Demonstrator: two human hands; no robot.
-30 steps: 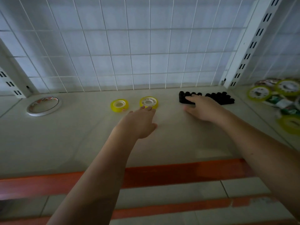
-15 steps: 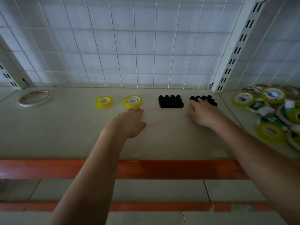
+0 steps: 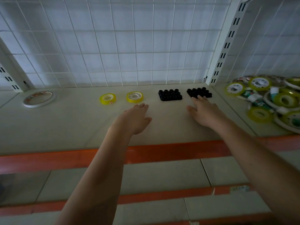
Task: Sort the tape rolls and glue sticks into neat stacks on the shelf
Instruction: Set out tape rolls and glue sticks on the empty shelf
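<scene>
Two yellow tape rolls lie flat near the back of the shelf, one [image 3: 107, 98] left of the other [image 3: 134, 96]. To their right stand two black blocks of glue-stick caps, a left block [image 3: 170, 95] and a right block [image 3: 199, 92]. My left hand [image 3: 136, 119] rests flat on the shelf just in front of the right yellow roll, holding nothing. My right hand [image 3: 204, 112] lies flat with its fingertips touching the front of the right black block. A wide white tape ring [image 3: 38, 99] lies at the far left.
A jumbled pile of yellow tape rolls and glue tubes [image 3: 266, 101] fills the neighbouring bay on the right, past a white slotted upright [image 3: 225, 46]. A white wire grid [image 3: 129, 46] backs the shelf. An orange rail [image 3: 48, 159] edges its front, with lower shelves beneath.
My right hand has slid the black block to the right, splitting it into two groups. My left hand has drawn back from the yellow roll. The view has shifted right, showing more of the pile.
</scene>
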